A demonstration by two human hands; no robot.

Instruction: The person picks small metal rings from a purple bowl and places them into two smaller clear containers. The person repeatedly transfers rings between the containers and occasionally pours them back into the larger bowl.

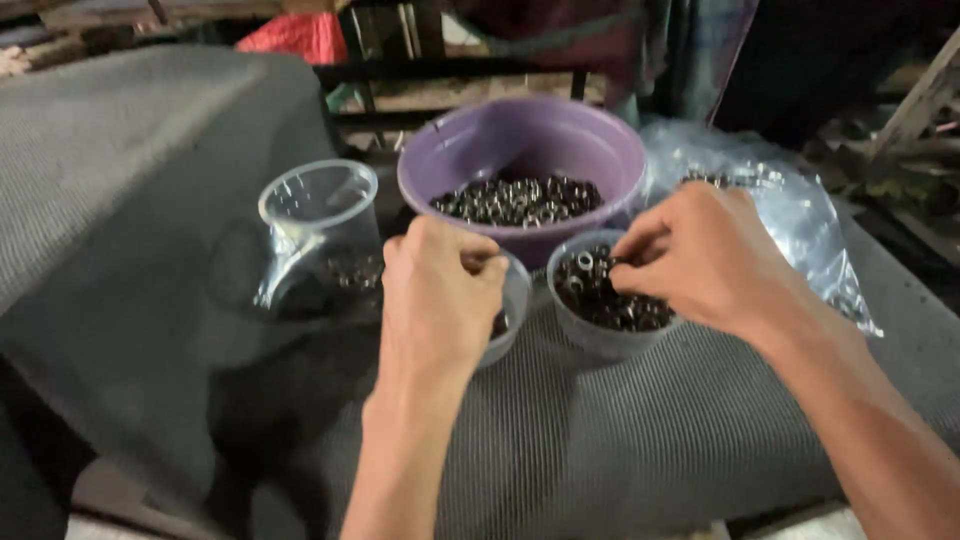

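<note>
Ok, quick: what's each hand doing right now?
Left hand: curled shut over a small clear cup, contents hidden.
Right hand: fingertips pinching in the cup of rings.

a makeshift home workshop, dim and cluttered

small metal rings fill a purple basin [520, 150] and plastic cups [600, 300] on a grey ribbed mat [600, 430]; rough timber [920, 100] and hanging cloth [640, 40] behind.

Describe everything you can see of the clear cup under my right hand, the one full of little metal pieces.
The clear plastic cup is a short, round container with see-through, slightly cloudy walls. It stands upright on the grey ribbed mat, just in front of the purple basin and beside another clear cup. It is filled near its rim with small dark and silvery ring-shaped metal parts. The right hand hovers over it, fingers pinched at the pile's top.
</note>
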